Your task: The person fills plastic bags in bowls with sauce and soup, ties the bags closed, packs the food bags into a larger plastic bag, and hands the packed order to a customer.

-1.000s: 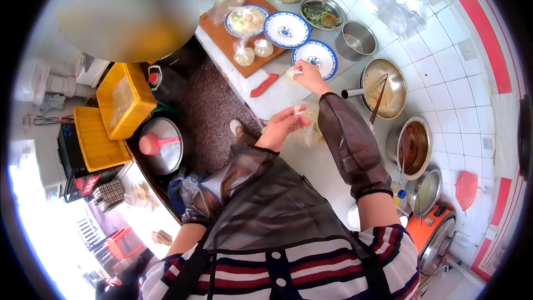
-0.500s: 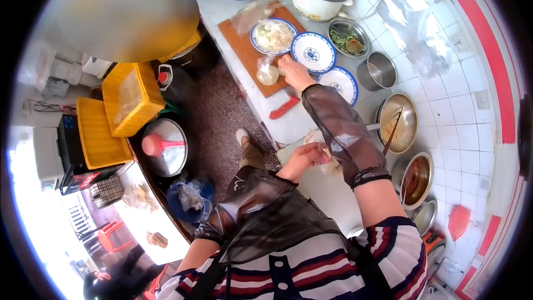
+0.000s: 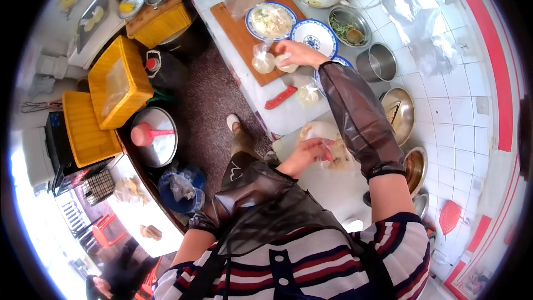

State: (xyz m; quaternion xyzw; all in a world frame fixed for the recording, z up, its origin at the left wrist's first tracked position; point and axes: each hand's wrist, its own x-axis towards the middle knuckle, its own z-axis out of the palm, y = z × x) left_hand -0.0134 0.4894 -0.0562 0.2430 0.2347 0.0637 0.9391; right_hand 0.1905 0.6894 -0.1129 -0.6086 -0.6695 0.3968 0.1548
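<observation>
Right hand (image 3: 301, 54) at upper centre, fingers pinched on a small clear bag (image 3: 286, 65) of pale stuff, over the lower right edge of the board (image 3: 233, 25). Second bag (image 3: 262, 62) just left of it, on the board; third bag (image 3: 307, 95) lower down on the counter (image 3: 290, 123), near the red handle (image 3: 280, 98). Food plate (image 3: 271, 21) above the bags, second plate (image 3: 313, 34) right of it.

Left hand (image 3: 304, 155) at mid-frame, fingers curled by the large bag (image 3: 345, 158); cannot tell whether they grip its plastic.

Step in hand, my reading: taking hold of the small bag. A clean next move calls for a straight lift, pinch kept high on the film, clear of neighbour bag and plate rims.
</observation>
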